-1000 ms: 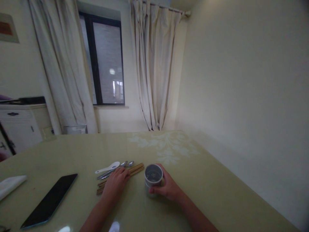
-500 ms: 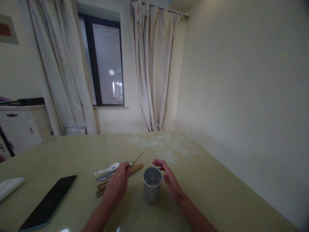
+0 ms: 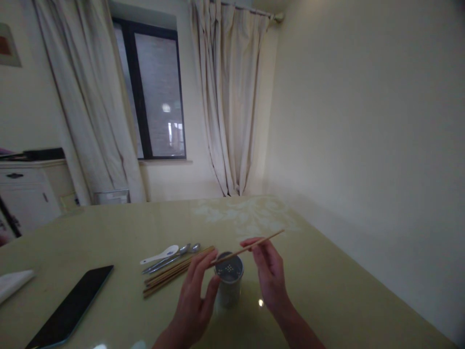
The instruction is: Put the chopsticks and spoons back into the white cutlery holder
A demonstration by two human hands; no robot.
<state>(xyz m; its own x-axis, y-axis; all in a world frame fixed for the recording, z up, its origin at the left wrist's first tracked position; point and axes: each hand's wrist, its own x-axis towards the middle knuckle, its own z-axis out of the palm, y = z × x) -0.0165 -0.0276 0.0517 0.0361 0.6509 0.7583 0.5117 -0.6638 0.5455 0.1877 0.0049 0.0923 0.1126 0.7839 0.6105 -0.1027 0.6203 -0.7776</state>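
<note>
Looks across a glossy pale-green table [image 3: 327, 291] to a dark-framed window [image 3: 160, 92] between cream curtains [image 3: 234, 97]. Grips one chopstick [image 3: 271, 237] in the right hand [image 3: 271, 271], slantwise above an upright grey cup [image 3: 229, 293]. Holds the left hand [image 3: 192, 300] partly open beside the cup, near the chopstick's lower end; cannot tell whether touching either.

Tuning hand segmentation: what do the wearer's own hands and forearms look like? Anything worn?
Left hand and right hand: both ungloved. Right forearm is sleeveless down to the picture's lower edge; little of the left forearm shows. No watch or bracelet visible; no rings I can make out.
</note>
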